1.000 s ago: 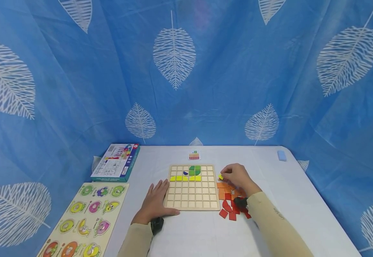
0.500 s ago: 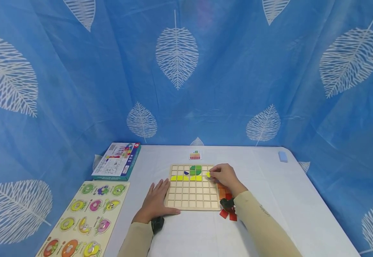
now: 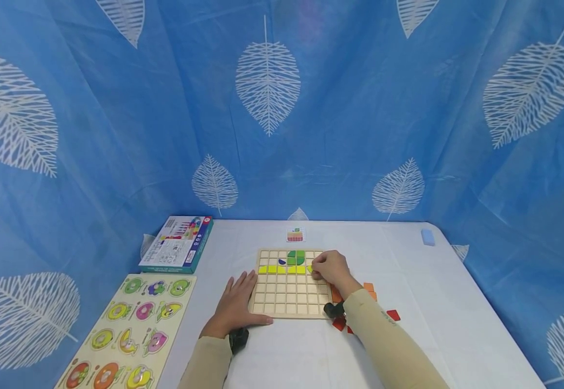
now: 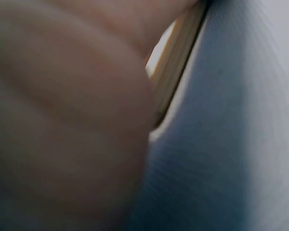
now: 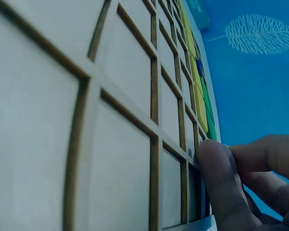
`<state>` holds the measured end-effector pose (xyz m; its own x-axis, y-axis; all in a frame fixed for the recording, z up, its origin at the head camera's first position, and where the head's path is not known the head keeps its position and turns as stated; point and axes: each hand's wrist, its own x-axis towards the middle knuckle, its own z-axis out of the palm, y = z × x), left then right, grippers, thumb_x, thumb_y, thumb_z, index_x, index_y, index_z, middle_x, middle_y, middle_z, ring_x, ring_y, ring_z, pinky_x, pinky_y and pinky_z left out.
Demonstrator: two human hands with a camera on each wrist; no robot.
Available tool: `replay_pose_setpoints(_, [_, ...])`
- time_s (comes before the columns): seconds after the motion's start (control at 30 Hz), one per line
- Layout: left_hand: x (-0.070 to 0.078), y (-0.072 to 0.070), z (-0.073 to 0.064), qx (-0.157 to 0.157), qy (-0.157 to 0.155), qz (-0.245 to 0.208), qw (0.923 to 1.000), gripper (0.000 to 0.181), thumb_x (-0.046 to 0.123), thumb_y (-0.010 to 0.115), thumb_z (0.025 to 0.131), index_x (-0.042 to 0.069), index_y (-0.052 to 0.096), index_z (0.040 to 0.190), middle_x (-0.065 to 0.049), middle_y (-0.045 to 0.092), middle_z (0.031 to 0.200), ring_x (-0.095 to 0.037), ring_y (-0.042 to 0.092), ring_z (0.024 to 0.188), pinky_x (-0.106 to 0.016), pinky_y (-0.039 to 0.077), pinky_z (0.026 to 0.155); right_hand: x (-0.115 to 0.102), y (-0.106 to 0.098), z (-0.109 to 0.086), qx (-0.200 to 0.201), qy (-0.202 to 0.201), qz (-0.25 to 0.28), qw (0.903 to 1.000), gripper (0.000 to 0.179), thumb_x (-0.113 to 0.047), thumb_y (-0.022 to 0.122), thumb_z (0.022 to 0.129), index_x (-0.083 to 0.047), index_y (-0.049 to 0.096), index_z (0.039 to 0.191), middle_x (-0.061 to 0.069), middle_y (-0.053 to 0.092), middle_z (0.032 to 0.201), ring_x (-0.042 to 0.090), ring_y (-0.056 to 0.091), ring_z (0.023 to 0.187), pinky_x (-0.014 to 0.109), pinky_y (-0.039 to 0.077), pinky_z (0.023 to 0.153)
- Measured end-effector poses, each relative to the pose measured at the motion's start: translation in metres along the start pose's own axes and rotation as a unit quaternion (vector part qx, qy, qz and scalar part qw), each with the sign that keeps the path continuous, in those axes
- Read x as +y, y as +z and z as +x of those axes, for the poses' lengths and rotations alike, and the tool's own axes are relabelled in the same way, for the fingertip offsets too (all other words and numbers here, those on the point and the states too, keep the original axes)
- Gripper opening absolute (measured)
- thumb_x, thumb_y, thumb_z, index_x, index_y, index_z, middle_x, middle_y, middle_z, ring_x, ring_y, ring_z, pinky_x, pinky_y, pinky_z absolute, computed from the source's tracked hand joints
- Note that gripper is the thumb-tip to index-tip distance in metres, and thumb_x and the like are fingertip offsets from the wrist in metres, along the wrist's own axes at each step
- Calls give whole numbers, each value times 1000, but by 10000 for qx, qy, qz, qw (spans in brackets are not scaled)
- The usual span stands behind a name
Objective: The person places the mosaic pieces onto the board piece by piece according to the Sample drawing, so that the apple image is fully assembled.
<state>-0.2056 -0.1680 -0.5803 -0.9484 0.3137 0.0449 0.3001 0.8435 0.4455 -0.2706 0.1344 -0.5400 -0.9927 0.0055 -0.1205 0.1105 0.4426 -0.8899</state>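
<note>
Right hand (image 3: 331,267): pinching a yellow tile (image 3: 309,268) near the grid board's (image 3: 287,298) right edge, beside the yellow row (image 3: 282,269);
Left hand (image 3: 235,303): spread round the board's near-left corner, clenching nothing;
Picture card (image 3: 295,234): near the tabletop's (image 3: 287,356) far edge, beyond the board

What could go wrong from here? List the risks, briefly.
The yellow tile, pinched in the right hand, might land askew in the board.
The right sleeve passes close to loose red tiles and could scatter them.
The left hand rests against the board; a push might shift it.
</note>
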Motion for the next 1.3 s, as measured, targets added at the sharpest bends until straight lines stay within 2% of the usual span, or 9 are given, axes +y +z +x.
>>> replay_pose_setpoints(0.23, [1, -1, 0, -2, 25, 21, 10000, 138, 86, 79, 60, 4, 37, 163, -12, 35, 168, -34, 23, 157, -58, 9, 126, 3, 3, 1, 41, -71, -509, 9987, 5, -10, 78, 94, -5, 79, 93, 2, 72, 79, 15, 73, 67, 29, 57, 63])
replay_pose_setpoints(0.43, [0, 0, 0, -16, 32, 3, 10000, 138, 85, 80, 61, 3, 37, 163, -12, 35, 168, -34, 23, 157, -58, 9, 126, 0, 3, -2, -13, -266, -1036, 9943, 5, -8, 81, 91, -6, 80, 94, 1, 70, 84, 16, 67, 73, 36, 58, 71])
replay_pose_setpoints(0.73, [-2, 2, 1, -38, 19, 29, 10000, 138, 84, 81, 61, 4, 36, 164, -12, 34, 168, -34, 22, 157, -58, 8, 126, -6, 4, -3, -262, -322, -1052, 9936, 6, -3, 79, 93, -1, 74, 92, 5, 66, 76, 17, 70, 61, 29, 59, 57])
replay_pose_setpoints(1.07, [-5, 4, 3, -90, 0, 64, 9999, 139, 86, 79, 60, 5, 34, 165, -10, 32, 169, -32, 20, 158, -57, 6, 126, -5, 5, 1, -235, -421, -1475, 9879, 5, -2, 77, 94, -4, 75, 89, 3, 65, 72, 13, 65, 59, 28, 56, 58])
replay_pose_setpoints(1.3, [-4, 3, 3, -126, 9, 15, 9999, 140, 86, 79, 60, 5, 35, 164, -11, 33, 169, -33, 20, 158, -57, 5, 126, 1, 5, -1, -280, -626, -1412, 9876, 6, -2, 73, 96, -3, 76, 91, 3, 67, 70, 15, 65, 60, 33, 56, 61])
